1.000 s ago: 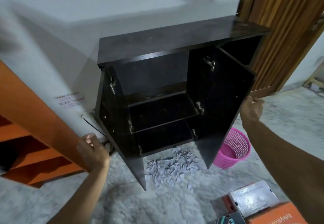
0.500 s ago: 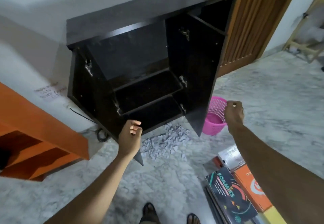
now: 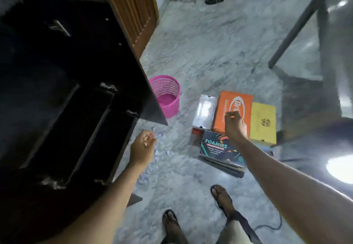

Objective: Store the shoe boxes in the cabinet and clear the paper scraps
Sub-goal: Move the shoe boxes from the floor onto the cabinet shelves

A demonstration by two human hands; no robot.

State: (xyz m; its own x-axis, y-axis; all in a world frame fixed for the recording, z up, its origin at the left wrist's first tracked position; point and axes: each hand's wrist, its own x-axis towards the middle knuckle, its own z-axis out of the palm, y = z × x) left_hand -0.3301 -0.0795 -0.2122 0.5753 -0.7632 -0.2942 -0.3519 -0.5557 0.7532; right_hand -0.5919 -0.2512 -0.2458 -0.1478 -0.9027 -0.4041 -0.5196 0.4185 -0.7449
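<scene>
The dark cabinet (image 3: 57,91) stands open on the left, its shelves bare. Several shoe boxes lie together on the floor: an orange one (image 3: 232,104), a yellow one (image 3: 263,121), a silver one (image 3: 204,110) and a black "Foamies" one (image 3: 219,148). Paper scraps (image 3: 158,148) are strewn before the cabinet. My left hand (image 3: 143,146) hangs over the scraps with fingers curled, holding nothing. My right hand (image 3: 234,125) hovers above the orange box, fingers curled, holding nothing.
A pink mesh basket (image 3: 168,98) stands beside the right cabinet door (image 3: 145,98). A dark table (image 3: 324,56) fills the right side. A wooden door (image 3: 131,5) is behind the cabinet. My sandalled feet (image 3: 219,198) are below. Another person's feet (image 3: 214,0) show at the back.
Both hands left the cabinet doors. The view swung right and down onto the boxes. My right hand moved over the orange box; my left hand dropped above the scraps.
</scene>
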